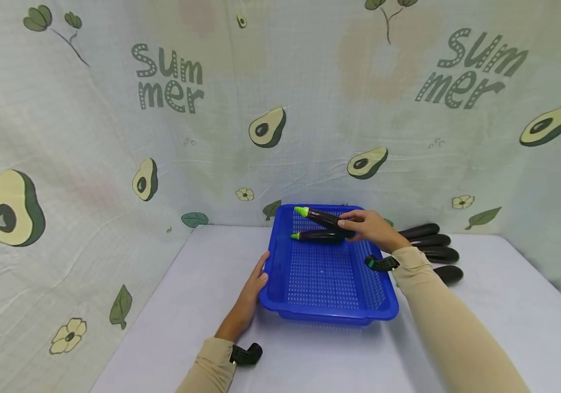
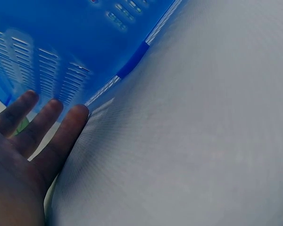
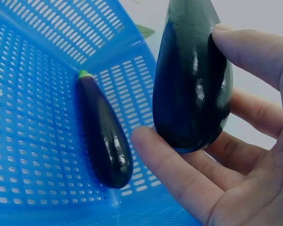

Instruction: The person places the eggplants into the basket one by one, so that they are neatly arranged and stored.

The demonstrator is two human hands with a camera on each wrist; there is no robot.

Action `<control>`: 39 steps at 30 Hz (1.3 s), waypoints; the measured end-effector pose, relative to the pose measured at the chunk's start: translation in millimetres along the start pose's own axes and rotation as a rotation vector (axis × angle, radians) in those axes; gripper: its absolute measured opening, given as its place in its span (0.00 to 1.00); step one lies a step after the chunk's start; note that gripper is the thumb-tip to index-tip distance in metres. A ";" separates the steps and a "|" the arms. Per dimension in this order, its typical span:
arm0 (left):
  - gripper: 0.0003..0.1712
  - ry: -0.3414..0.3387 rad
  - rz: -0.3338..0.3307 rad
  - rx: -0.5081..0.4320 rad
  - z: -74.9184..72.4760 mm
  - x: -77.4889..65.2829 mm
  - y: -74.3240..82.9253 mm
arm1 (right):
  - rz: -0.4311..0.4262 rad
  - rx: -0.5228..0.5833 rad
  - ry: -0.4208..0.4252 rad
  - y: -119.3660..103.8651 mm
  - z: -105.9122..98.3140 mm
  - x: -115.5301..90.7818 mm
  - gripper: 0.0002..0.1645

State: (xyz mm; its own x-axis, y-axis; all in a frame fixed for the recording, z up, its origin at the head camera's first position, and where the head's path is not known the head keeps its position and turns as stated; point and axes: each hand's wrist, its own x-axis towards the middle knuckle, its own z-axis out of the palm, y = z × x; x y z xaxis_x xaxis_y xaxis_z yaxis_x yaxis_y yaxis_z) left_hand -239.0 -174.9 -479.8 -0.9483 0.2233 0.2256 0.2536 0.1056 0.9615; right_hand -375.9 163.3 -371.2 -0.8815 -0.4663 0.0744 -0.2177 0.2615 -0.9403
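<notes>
My right hand (image 1: 375, 229) grips a dark purple eggplant (image 1: 323, 218) with a bright green stem end, above the far part of a blue plastic basket (image 1: 329, 314). In the right wrist view, thumb and fingers hold the rounded lower end of this eggplant (image 3: 192, 89). Beneath it a second eggplant (image 3: 105, 136) lies on the basket floor along the far wall. My left hand (image 1: 252, 289) is at the basket's left side. The left wrist view shows its fingers (image 2: 68, 129) extended, with their tips against the perforated outer wall.
Several more eggplants (image 1: 438, 254) lie on the white table (image 1: 201, 278) to the right of the basket, partly hidden by my right forearm. Behind the table hangs a cloth (image 1: 309, 82) printed with avocados and lettering.
</notes>
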 end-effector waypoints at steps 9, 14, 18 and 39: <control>0.33 0.003 0.021 -0.022 -4.5 -2.5 1.6 | 0.017 0.061 0.005 3.4 9.0 7.1 0.35; 0.33 -0.020 0.015 -0.028 -1.9 -1.5 0.0 | 0.031 0.022 0.003 5.3 7.9 6.7 0.33; 0.33 -0.004 0.004 -0.019 -0.3 -2.8 -1.4 | 0.038 0.007 -0.005 5.3 7.9 10.4 0.33; 0.33 0.000 0.035 -0.005 -1.0 0.5 0.6 | 0.139 -0.257 0.010 -3.5 16.6 29.0 0.28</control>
State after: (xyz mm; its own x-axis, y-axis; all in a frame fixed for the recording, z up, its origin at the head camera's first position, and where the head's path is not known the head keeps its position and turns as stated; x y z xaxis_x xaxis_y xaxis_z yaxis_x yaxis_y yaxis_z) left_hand -239.5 -175.6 -479.0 -0.9388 0.2268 0.2593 0.2859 0.0928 0.9538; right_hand -393.7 134.8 -371.3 -0.9140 -0.4033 -0.0444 -0.1928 0.5279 -0.8271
